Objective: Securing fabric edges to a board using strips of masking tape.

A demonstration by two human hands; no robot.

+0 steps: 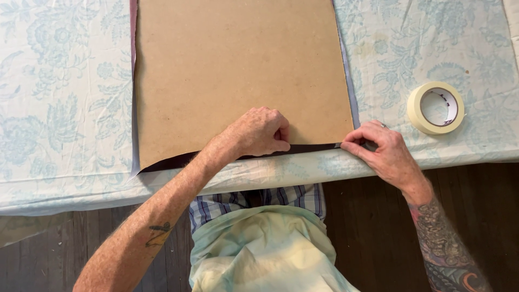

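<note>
Head view: both hands' fingers pinch a dark glossy strip [303,147] along the matte brown board [238,70] edge.

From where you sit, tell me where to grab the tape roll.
Take the tape roll by its outer rim, coming from above with the right hand, the nearer one. It lies flat on the tablecloth with its hole up and free space all round, so one finger could go in the hole and the thumb outside.
</note>
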